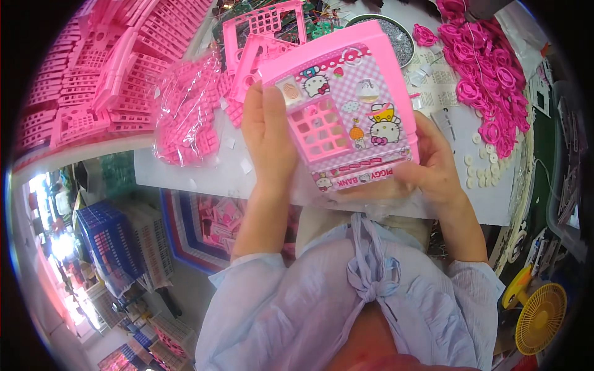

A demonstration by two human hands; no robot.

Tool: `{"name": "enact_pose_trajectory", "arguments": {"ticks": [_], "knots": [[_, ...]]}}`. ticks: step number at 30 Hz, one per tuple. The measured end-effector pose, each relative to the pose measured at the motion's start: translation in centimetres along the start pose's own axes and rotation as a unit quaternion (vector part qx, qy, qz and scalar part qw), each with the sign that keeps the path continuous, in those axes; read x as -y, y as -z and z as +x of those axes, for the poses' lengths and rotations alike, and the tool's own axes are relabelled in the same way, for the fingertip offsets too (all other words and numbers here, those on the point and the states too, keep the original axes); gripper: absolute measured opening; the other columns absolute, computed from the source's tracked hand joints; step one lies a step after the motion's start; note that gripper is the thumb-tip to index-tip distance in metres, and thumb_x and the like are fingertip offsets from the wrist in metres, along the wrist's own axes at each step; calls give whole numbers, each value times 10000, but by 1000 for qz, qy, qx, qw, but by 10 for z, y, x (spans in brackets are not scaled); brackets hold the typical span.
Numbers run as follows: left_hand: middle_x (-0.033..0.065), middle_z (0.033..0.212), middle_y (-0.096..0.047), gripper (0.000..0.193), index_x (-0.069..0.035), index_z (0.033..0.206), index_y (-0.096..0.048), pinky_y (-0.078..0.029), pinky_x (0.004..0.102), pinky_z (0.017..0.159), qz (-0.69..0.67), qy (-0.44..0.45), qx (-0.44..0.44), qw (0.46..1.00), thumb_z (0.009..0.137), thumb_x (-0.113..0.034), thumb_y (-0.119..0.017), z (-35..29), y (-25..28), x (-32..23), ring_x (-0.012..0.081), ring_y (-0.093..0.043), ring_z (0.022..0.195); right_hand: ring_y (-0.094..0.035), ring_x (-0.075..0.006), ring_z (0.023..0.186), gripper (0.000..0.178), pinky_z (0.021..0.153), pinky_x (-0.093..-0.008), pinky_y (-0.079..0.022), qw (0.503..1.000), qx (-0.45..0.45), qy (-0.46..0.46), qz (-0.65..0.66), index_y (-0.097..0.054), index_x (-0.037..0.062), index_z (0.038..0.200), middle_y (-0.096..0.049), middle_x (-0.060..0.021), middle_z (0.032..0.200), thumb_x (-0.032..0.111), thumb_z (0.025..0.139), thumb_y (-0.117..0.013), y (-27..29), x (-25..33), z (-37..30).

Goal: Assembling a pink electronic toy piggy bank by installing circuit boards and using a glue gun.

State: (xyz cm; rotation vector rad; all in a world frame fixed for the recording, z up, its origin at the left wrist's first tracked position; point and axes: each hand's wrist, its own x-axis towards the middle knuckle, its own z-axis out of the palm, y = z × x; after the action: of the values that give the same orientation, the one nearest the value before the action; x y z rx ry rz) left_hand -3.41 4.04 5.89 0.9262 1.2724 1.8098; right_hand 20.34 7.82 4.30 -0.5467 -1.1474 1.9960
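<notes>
A pink plastic toy money-box panel [366, 102] is tilted up between my two hands above the white tabletop. Its face carries a purple checked sticker with cartoon cats, and a pink grid window [319, 128] sits at its left side. My left hand [267, 133] grips the panel's left edge, thumb near a small fingerprint-like patch. Around the lower right corner is my right hand [438, 166], its fingers partly hidden behind the panel. Just left of my left hand lies a clear bag of pink grid-like pieces [185, 114].
Pink panels [117, 68] are stacked at the far left. Pink frames [266, 28] and a round tray of small metal parts [399, 43] lie behind. Pink ring-shaped parts [489, 86] and white discs [482, 164] are on the right. A yellow fan [540, 318] stands lower right.
</notes>
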Motion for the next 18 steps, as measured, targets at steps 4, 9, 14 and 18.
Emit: {"name": "enact_pose_trajectory", "arguments": {"ticks": [4,9,14,18], "knots": [[40,1050,-667,255,-18,1212,-576,-510,245,800,-14,8,-13,1000,1097,-223,-477,-2,7,7,78,-619,924,-614,-192,1205,696,1045,-348,-493,999,41,1,-25,-437,-37,1464,-605,-120,1353,-29,847,-760,6,4,1],[25,1011,-657,290,-29,1231,-583,-506,264,744,-48,44,-36,997,1092,-266,-488,-1,6,7,86,-618,894,-619,-178,1194,629,1023,-329,-508,999,2,16,-31,-463,-35,1439,-613,-112,1330,-48,868,-728,4,-3,6],[8,875,-600,285,-18,1024,-595,-437,277,676,91,42,-55,993,1093,-250,-444,-25,5,19,93,-523,778,-624,-168,1180,572,1006,-307,-518,997,-40,47,-43,-475,-39,1422,-625,-109,1305,-51,894,-696,-6,0,5],[45,763,-547,327,-11,857,-531,-408,304,644,211,-59,-55,974,1091,-211,-422,-32,-1,20,132,-489,712,-664,-174,1091,525,895,-307,-576,998,-54,24,-25,-489,-29,1399,-658,-112,1242,-34,911,-682,-18,-9,1]]}}
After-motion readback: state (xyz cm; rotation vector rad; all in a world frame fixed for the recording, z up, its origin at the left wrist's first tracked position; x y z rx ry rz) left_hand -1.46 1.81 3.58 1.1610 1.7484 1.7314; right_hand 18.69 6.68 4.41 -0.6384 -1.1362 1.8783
